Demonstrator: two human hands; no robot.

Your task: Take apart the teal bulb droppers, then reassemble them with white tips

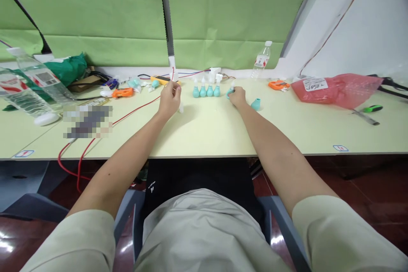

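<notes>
My left hand [170, 98] hovers over the table left of centre, its fingers curled together in a pinch. What they hold, if anything, I cannot make out. A small white piece [181, 107] shows just below that hand. My right hand [238, 95] is closed around a small teal squeeze bulb [228, 93] with a white tip. Between the hands stands a row of several teal bulbs [202, 91] with clear-white tips, side by side and upright. Another teal bulb [256, 104], without a visible tip, lies tilted beside my right wrist.
A red cable [135, 109] runs from the left towards my left hand. Behind it lie a yellow-black device [162, 80] and an orange tool [123, 92]. Large bottles [41, 76] stand left. On the right are another orange tool [279, 85], a bottle [262, 60], a pink bag [334, 89] and a green-handled tool [372, 109].
</notes>
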